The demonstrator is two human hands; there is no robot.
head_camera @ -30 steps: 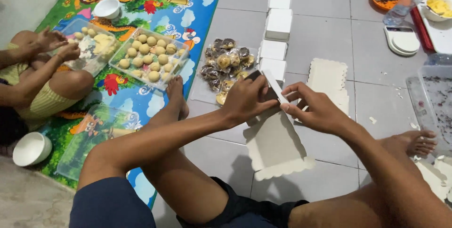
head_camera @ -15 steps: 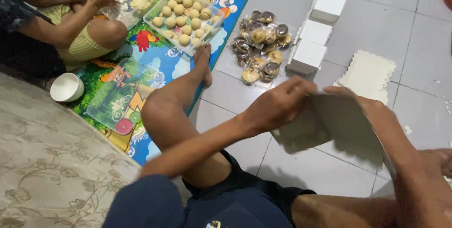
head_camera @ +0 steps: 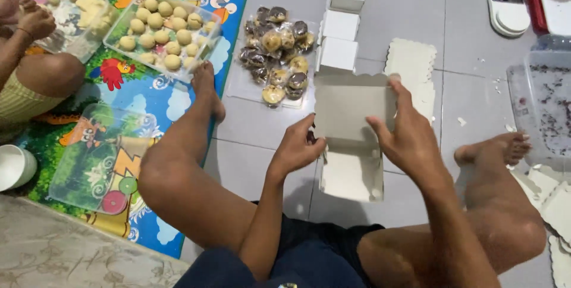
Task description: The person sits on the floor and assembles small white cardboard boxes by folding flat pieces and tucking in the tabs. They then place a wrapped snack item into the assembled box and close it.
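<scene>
Nearest, between bare knees on the grey tiled floor (head_camera: 267, 124): a half-folded white cardboard box (head_camera: 351, 139), scallop-edged lid flap raised, base resting on the tiles, pinched at its left wall by the left hand (head_camera: 295, 148) and at the right edge by the right hand (head_camera: 407, 136), fingers spread up the flap. Just beyond: a pile of wrapped pastries (head_camera: 276, 53), a stack of flat scalloped box blanks (head_camera: 411, 65), a row of folded white boxes (head_camera: 340, 23). Farther left, on a colourful play mat (head_camera: 148, 100): a clear tray of pale dough balls (head_camera: 160, 26), another person's hands (head_camera: 27, 14) at a second tray.
</scene>
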